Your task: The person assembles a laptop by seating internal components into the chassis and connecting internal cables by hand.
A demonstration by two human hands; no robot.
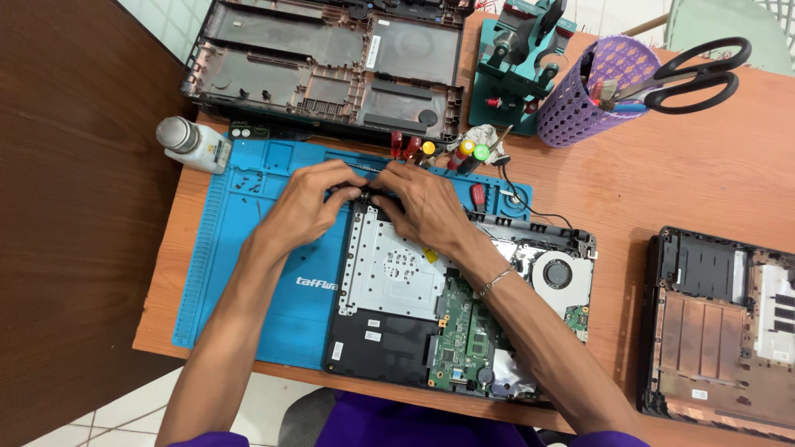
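While our left hand steadies the laptop corner, our right hand fingers pinch a thin tool just beyond them.

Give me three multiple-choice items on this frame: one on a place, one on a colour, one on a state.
1. Where are both hands?
A. at the far left corner of the open laptop
B. in the purple cup
C. on the cover at right

2. What colour is the mat under the laptop?
A. red
B. blue
C. grey

3. What state is the laptop in?
A. lid shut
B. bottom cover off, board and fan bare
C. boxed

Answers:
1. A: the left hand and right hand meet at that corner, fingers bent onto its edge.
2. B: the mat shows blue around the laptop's left side.
3. B: the green board and round fan lie uncovered.
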